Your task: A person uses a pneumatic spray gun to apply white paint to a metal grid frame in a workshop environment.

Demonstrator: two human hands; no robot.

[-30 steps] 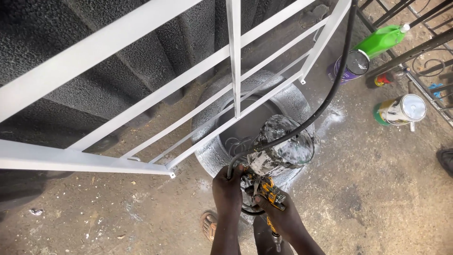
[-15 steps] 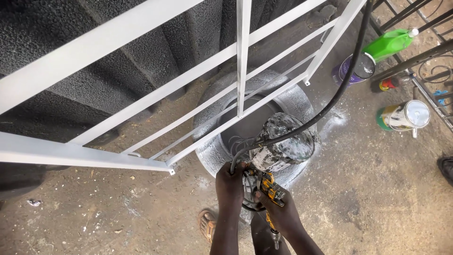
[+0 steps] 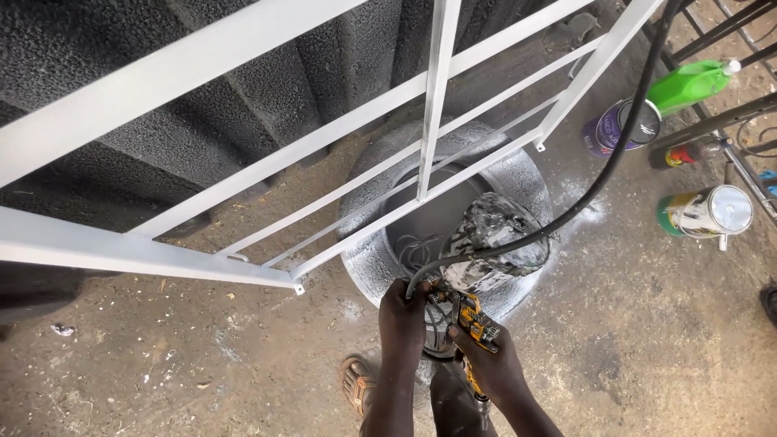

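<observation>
The yellow-and-black spray gun (image 3: 469, 320) has been kept gripped by the right hand (image 3: 494, 368); the left hand's (image 3: 402, 311) fingers remain closed on the black rubber hose (image 3: 599, 174).

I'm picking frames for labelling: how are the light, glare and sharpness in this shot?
Head view: even daylight, soft shadows; the white metal frame is bright but keeps its edges; glare sits on the tin lid; both hands and the spray gun look sharp; slight wide-angle bending at the edges.

One head-worn camera looks steeply down from standing height at the dirt floor (image 3: 202, 364), both hands near the bottom edge, the white metal frame (image 3: 243, 146) close beneath the lens.
</observation>
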